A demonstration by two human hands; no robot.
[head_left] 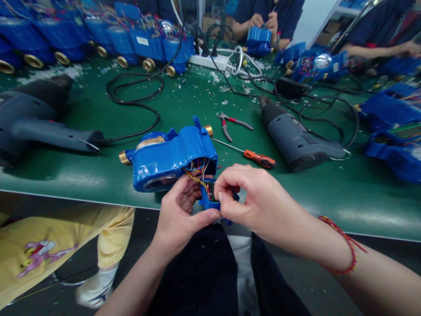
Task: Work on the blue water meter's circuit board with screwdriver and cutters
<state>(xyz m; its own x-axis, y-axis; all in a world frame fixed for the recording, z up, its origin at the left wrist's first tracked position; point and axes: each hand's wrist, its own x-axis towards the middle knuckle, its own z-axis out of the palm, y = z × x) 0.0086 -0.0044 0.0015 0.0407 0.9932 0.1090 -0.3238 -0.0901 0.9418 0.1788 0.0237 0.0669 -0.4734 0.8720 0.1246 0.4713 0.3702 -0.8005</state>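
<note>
A blue water meter housing [171, 156] with brass fittings lies at the front edge of the green table [98, 175]. Coloured wires [197, 173] run out of its open end to a small blue part [208, 201]. My left hand [180, 215] grips that small part from below, thumb pressed on its lower edge. My right hand [253, 199] pinches the same part from the right, fingers curled over its top. A red cord bracelet [345, 245] is on my right wrist.
An orange-handled screwdriver [255, 157], pliers [230, 124] and a grey heat gun [296, 140] lie right of the meter. Another grey heat gun [36, 118] lies at left. Blue meters [98, 37] line the back. Other people's hands [263, 22] work across the table. Cables and white scraps are scattered.
</note>
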